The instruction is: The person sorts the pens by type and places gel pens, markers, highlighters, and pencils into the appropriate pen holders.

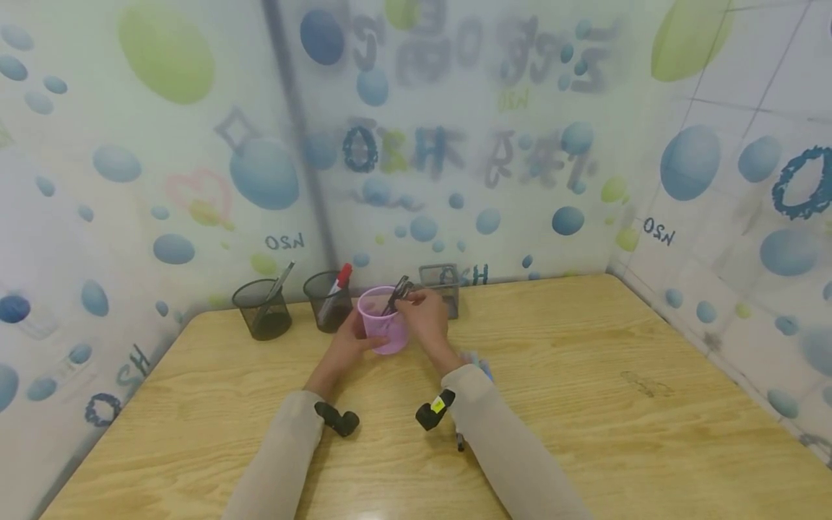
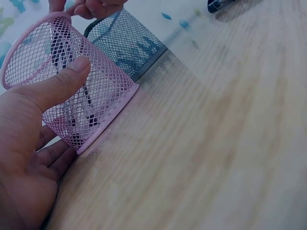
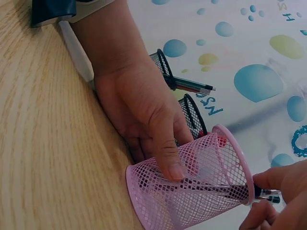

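Note:
A pink mesh pen cup (image 1: 390,338) stands upright on the wooden table. My left hand (image 1: 346,350) grips its side, thumb (image 2: 64,82) across the near wall and the other fingers round the far side. Several pens (image 3: 206,187) lean inside the cup, seen through the mesh, their tops poking past the rim. At the rim, my right hand (image 1: 425,318) pinches the tops of the pens between thumb and fingers; in the right wrist view only part of this hand (image 3: 287,194) shows.
Behind to the left stand two black mesh cups, one (image 1: 262,318) with pens, the other (image 1: 330,307) with a red-capped marker (image 1: 343,276). A grey square mesh holder (image 1: 453,300) stands behind my right hand. A dark pen tip (image 1: 460,442) shows beside my right sleeve. Printed walls border the table.

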The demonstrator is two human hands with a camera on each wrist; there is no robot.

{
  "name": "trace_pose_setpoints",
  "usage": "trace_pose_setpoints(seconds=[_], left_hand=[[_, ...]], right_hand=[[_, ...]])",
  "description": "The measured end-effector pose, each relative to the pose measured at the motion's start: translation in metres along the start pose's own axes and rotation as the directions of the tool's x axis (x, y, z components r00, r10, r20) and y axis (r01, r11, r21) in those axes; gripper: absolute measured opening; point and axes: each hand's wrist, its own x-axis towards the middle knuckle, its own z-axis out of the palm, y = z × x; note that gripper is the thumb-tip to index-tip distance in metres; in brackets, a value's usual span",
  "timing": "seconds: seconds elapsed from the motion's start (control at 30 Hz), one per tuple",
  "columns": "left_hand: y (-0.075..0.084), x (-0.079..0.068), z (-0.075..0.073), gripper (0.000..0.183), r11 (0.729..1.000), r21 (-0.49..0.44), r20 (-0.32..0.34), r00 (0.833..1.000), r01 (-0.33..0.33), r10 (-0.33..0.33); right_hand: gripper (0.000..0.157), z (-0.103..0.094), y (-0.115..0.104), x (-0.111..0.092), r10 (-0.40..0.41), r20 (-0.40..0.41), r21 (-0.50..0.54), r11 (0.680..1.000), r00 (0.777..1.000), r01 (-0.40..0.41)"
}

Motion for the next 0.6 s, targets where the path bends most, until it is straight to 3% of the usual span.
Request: trace_pose_setpoints(seconds=[0.23, 0.6], left_hand=[[0.0013, -0.0007, 0.0003, 0.078, 1.000, -0.028, 0.005, 1.000, -0.004, 0.004], [0.0015, -0.0010, 0.0000, 0.078, 1.000, 0.009, -0.014, 1.000, 0.011, -0.011]], right_hand=[[0.026, -0.0018, -0.0024, 0.0032, -0.031, -0.068, 0.061, 0.998, 0.997, 0.035], [0.023, -0.0014, -0.0028, 0.0029, -0.030, -0.084, 0.009, 0.999, 0.996, 0.031]])
